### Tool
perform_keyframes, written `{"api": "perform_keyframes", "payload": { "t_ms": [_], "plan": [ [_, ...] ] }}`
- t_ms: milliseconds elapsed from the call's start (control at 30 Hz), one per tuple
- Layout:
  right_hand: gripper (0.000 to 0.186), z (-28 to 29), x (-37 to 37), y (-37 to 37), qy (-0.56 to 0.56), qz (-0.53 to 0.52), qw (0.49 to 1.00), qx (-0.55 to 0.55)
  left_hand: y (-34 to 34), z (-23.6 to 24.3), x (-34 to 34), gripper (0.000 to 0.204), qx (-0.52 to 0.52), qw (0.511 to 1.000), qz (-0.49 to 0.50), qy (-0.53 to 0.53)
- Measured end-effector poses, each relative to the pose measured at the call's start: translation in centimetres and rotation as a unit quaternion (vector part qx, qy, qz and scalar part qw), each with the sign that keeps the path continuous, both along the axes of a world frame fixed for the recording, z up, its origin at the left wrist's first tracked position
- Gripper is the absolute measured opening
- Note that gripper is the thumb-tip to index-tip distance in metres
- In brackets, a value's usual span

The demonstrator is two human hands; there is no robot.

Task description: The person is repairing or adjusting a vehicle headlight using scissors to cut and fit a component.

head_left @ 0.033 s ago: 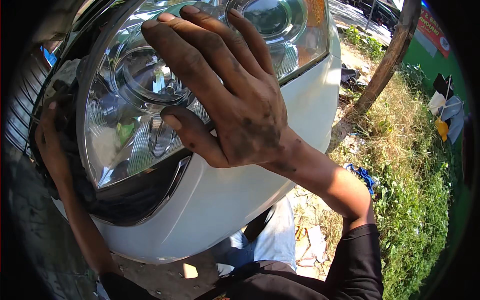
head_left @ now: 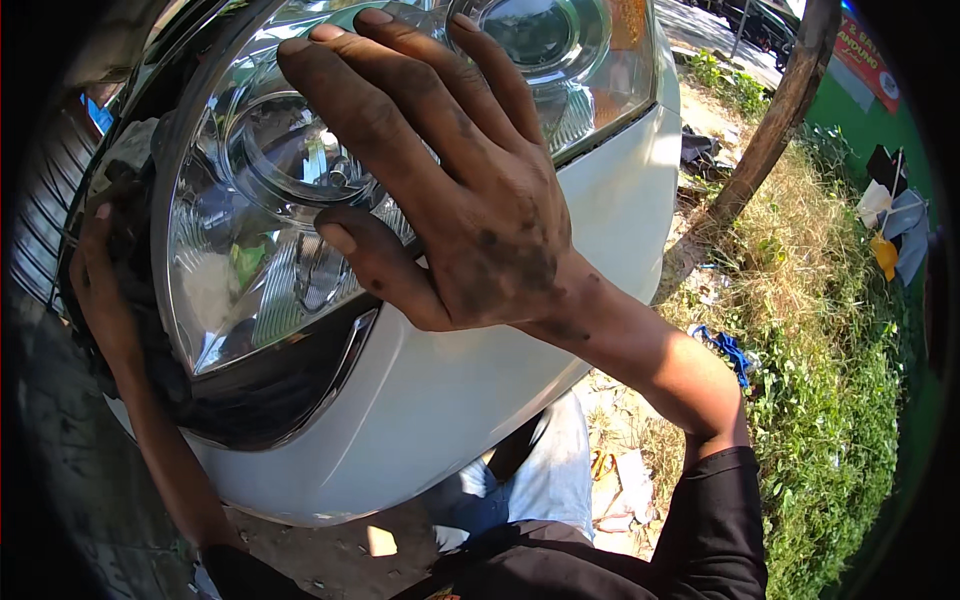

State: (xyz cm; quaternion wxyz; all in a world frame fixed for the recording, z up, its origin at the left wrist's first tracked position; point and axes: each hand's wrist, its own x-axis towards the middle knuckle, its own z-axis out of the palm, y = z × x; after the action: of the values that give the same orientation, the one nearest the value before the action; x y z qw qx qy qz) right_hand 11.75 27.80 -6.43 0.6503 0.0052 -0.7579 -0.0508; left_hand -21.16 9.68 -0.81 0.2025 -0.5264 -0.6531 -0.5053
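A large clear headlight with round reflectors sits at the front corner of a white car. My right hand, smudged with dark grime, lies over its lens. The fingers are spread and stretched out, and the thumb points left; the palm is hidden, and nothing shows in its grasp. At the left, my left hand reaches into the shadowed gap beside and behind the headlight's edge. Its thumb shows near dark parts there, but the other fingers are mostly hidden.
The white bumper curves below the headlight, close to my legs in light jeans. To the right stand a leaning wooden post and grass, with a blue cloth on the ground.
My right hand has shifted very slightly left over the lens. My left hand stays in the same place.
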Motion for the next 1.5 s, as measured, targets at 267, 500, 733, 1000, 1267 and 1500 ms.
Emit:
{"api": "perform_keyframes", "payload": {
  "t_ms": [267, 500, 733, 1000, 1267, 1500],
  "plan": [
    [0.07, 0.2, 0.1, -0.8, -0.019, -0.024, 1.0, -0.004, -3.8, 0.9, 5.5, 0.054, 0.006, 0.971, 0.072, 0.226],
    [0.068, 0.0, 0.4, -0.8, -0.002, 0.008, 1.0, -0.006, -3.2, -8.9, 22.1, 0.115, -0.089, 0.957, 0.054, 0.269],
    [0.07, -0.1, -2.2, -1.3, 0.072, 0.062, 0.995, -0.028, 2.6, -7.9, 23.1, 0.116, -0.093, 0.946, 0.027, 0.309],
    [0.066, -0.4, -3.9, -1.5, 0.068, 0.008, 0.998, -0.004, 4.7, -7.7, 17.2, 0.118, -0.099, 0.929, 0.012, 0.355],
    [0.056, -0.1, -7.3, -4.7, 0.134, 0.012, 0.983, -0.128, 4.7, -7.7, 20.3, 0.119, -0.123, 0.909, 0.066, 0.393],
    [0.051, -1.9, 5.5, 1.2, 0.139, 0.158, 0.972, -0.107, 3.8, -8.3, 23.1, 0.12, -0.126, 0.91, 0.145, 0.367]
  ]
}}
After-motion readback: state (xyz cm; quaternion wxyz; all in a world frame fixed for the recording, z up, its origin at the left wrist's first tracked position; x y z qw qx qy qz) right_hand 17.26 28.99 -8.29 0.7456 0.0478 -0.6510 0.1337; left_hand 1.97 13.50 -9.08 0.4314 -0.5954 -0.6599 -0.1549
